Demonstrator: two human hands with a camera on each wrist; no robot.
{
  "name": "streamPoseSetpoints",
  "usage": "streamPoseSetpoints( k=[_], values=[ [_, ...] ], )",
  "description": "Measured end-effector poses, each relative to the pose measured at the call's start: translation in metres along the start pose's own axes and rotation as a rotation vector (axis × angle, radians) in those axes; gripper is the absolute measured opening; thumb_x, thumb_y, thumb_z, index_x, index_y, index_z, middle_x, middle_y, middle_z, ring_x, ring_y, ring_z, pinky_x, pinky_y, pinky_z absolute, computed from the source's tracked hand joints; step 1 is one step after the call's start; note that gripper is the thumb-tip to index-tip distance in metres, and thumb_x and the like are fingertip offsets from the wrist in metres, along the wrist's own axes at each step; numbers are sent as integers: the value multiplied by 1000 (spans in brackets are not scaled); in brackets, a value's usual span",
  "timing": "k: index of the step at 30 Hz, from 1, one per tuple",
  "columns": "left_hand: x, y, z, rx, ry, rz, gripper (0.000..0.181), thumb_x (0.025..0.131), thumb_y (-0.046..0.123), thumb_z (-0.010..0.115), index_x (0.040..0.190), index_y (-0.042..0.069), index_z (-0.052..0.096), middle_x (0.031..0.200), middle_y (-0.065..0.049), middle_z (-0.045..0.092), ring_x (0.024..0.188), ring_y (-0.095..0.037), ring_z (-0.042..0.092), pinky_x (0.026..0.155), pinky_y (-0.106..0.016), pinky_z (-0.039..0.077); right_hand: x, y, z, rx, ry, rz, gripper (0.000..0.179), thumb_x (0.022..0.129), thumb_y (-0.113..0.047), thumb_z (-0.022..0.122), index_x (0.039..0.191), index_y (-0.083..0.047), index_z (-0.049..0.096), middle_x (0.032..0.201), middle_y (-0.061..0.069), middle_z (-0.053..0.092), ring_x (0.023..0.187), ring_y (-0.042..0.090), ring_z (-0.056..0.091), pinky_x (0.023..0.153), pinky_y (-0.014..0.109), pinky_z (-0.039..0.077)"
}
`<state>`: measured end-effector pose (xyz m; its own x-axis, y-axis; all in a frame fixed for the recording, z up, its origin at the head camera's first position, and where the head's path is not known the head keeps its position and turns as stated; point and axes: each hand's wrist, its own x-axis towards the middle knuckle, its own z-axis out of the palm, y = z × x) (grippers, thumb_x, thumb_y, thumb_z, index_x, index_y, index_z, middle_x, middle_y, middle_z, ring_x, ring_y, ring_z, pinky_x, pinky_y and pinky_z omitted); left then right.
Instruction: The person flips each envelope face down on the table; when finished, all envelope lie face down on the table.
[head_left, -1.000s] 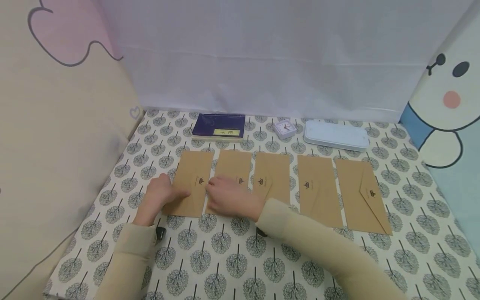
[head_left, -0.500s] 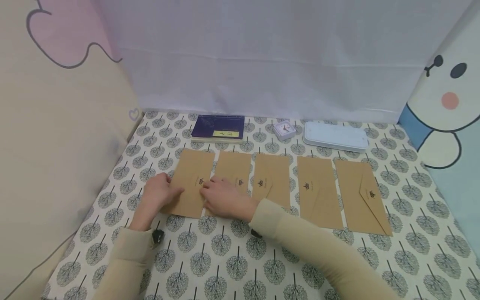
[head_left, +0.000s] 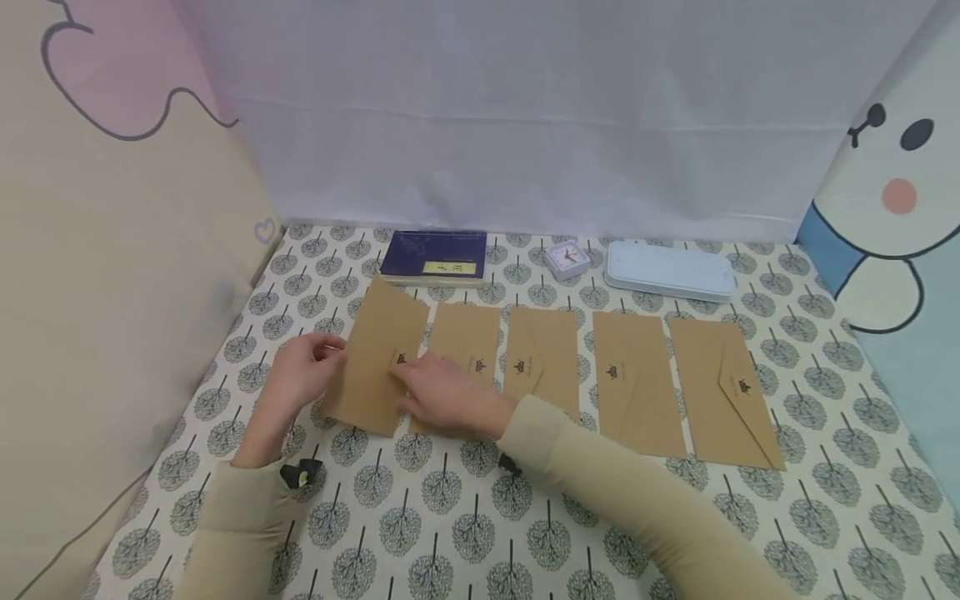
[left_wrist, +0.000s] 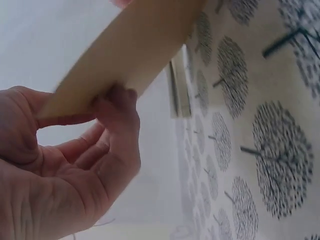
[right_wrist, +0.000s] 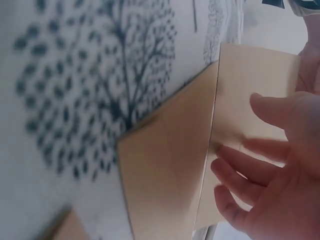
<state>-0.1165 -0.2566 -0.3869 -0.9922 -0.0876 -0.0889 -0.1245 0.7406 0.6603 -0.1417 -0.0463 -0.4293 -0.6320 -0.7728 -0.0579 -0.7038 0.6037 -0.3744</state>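
Several brown paper envelopes with a small printed crown lie in a row on the table. The leftmost envelope (head_left: 378, 350) is raised at its left side and tilted. My left hand (head_left: 300, 371) pinches its left edge between thumb and fingers, as the left wrist view shows, where the envelope (left_wrist: 135, 47) slants upward. My right hand (head_left: 450, 392) is at that envelope's right edge, over the second envelope (head_left: 465, 325). In the right wrist view the fingers (right_wrist: 250, 170) are loosely bent against the envelope's face, and nothing is gripped by them.
Three more envelopes, such as the middle one (head_left: 551, 342), lie to the right. Behind the row are a dark blue book (head_left: 435, 250), a small white clock (head_left: 567, 258) and a pale tin case (head_left: 670, 269). The tablecloth (head_left: 480, 533) has a tree pattern.
My left hand has moved slightly left and now holds the leftmost envelope's edge, which has risen off the table. My right hand's fingers have shifted onto that envelope's right edge.
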Motion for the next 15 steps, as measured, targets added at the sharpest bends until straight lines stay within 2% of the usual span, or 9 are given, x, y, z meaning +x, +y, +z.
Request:
streamPoseSetpoints(
  k=[3,7,10,12,15],
  values=[
    [0,4,0,-134,-25,-17,24,93,12,56,111,-2,63,98,-19,66,78,-25,62,64,-32,52,0,0,0,90,29,16,55,94,-36,59,140,-12,42,100,-1,62,81,10,58,72,24,49],
    [0,6,2,-297,-90,-4,28,95,13,56,116,-6,59,104,-22,64,82,-25,63,67,-33,54,-2,0,2,233,55,56,69,95,-41,56,150,-10,27,125,5,58,104,14,58,88,25,47],
    [0,4,5,-432,-181,15,35,98,19,55,120,-8,55,110,-23,61,87,-26,62,71,-36,54,-3,0,3,410,73,76,75,94,-43,56,152,-12,20,138,6,49,113,16,55,92,26,45],
    [0,1,10,-514,-234,20,40,100,26,51,124,-7,53,115,-23,58,92,-28,62,73,-38,54,-4,0,3,530,85,87,78,93,-47,57,152,-14,19,138,5,48,112,16,56,90,27,46],
    [2,-3,18,-569,-282,30,46,101,31,47,130,-4,51,123,-23,55,99,-31,62,75,-40,54,-4,-1,3,692,95,121,83,90,-56,55,152,-16,19,139,7,47,110,16,57,89,29,47]
  ],
)
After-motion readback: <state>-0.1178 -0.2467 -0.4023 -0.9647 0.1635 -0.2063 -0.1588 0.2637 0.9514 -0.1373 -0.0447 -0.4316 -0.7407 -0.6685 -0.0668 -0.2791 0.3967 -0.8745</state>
